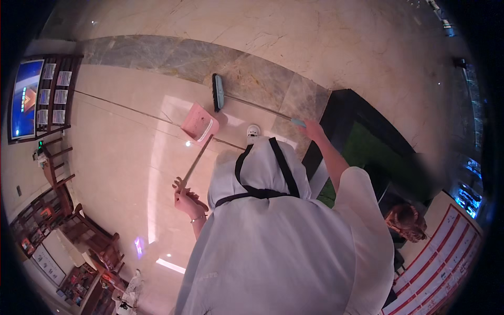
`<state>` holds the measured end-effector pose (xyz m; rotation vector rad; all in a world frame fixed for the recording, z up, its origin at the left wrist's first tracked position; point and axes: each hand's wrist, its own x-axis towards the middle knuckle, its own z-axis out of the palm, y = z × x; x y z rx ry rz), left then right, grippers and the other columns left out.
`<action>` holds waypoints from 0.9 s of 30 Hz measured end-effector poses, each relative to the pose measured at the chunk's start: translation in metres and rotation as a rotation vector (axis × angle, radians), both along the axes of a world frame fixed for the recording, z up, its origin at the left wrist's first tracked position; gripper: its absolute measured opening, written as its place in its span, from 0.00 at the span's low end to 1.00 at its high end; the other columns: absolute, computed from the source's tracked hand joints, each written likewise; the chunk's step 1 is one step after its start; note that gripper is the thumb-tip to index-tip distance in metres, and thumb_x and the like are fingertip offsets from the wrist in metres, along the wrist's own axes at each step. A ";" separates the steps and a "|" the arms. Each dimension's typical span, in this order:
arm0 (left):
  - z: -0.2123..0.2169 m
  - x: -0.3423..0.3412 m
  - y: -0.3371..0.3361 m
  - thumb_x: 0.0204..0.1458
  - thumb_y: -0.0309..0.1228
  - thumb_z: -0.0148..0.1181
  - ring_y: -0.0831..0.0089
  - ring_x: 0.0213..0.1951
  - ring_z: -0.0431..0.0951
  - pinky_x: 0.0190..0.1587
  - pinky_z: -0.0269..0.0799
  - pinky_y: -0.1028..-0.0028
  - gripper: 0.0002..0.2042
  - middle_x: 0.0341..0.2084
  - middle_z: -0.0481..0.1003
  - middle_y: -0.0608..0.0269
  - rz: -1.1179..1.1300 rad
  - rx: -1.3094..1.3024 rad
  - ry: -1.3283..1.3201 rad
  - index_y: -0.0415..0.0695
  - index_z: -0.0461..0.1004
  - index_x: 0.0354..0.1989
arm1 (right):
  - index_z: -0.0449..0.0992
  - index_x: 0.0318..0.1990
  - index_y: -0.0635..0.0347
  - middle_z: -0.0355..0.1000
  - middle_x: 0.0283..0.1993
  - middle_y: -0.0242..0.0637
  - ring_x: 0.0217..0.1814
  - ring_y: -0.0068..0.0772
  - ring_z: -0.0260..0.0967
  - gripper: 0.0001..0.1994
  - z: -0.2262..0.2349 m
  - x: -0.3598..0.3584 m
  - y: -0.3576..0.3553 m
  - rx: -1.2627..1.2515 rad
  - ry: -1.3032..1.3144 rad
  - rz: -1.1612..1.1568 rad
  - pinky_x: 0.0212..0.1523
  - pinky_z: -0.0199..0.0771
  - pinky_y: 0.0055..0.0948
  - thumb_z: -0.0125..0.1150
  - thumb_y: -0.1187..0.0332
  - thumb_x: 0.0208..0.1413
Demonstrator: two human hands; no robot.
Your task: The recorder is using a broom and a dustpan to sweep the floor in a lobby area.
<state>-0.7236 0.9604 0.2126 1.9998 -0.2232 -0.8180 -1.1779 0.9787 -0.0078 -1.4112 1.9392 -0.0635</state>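
My right hand is closed around the pale blue grip of a broom, whose thin pole runs leftward. The broom's light blue head with dark bristles rests on the floor. Left of it sits a pink dustpan, its scoop just short of the bristles. A long handle slants from the dustpan down to my left hand, which has its fingers around the upper end. A bracelet circles that wrist. My white shoe shows below the broom pole.
Glossy beige floor has a grey stone band across it. On the right stands a dark-framed box with a green surface. Wooden chairs and a lit screen line the left. A red-and-white striped board is lower right.
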 end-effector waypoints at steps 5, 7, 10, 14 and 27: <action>-0.011 -0.006 -0.008 0.38 0.20 0.48 0.79 0.09 0.59 0.09 0.54 0.81 0.04 0.09 0.62 0.63 -0.091 -0.015 -0.045 0.38 0.62 0.15 | 0.69 0.33 0.65 0.68 0.31 0.53 0.37 0.52 0.67 0.20 -0.005 0.000 0.072 -0.024 0.097 -0.005 0.36 0.67 0.42 0.55 0.53 0.44; -0.015 -0.015 -0.038 0.38 0.20 0.48 0.79 0.08 0.59 0.09 0.54 0.81 0.05 0.08 0.62 0.63 -0.152 -0.028 -0.009 0.38 0.62 0.15 | 0.69 0.34 0.66 0.69 0.31 0.52 0.37 0.50 0.67 0.23 -0.023 -0.010 0.154 0.116 0.051 -0.147 0.34 0.68 0.40 0.55 0.51 0.44; -0.015 -0.022 -0.054 0.38 0.20 0.48 0.79 0.07 0.58 0.08 0.53 0.81 0.05 0.07 0.61 0.64 -0.212 -0.050 0.000 0.38 0.62 0.14 | 0.70 0.30 0.68 0.69 0.20 0.40 0.21 0.38 0.67 0.23 -0.005 0.015 0.259 0.571 -0.224 -0.711 0.22 0.66 0.36 0.59 0.51 0.41; -0.023 -0.034 -0.064 0.37 0.20 0.48 0.79 0.07 0.57 0.08 0.53 0.81 0.05 0.07 0.60 0.64 -0.297 -0.009 -0.016 0.39 0.61 0.14 | 0.70 0.23 0.66 0.69 0.19 0.38 0.20 0.33 0.67 0.16 0.026 0.070 0.377 0.764 -0.218 -1.000 0.18 0.68 0.31 0.60 0.58 0.40; -0.032 -0.057 -0.108 0.38 0.22 0.49 0.79 0.07 0.57 0.08 0.51 0.81 0.06 0.06 0.60 0.63 -0.374 0.015 0.003 0.38 0.61 0.13 | 0.74 0.26 0.67 0.71 0.30 0.54 0.36 0.53 0.69 0.16 0.044 0.099 0.301 0.602 0.232 -0.836 0.39 0.69 0.41 0.52 0.62 0.36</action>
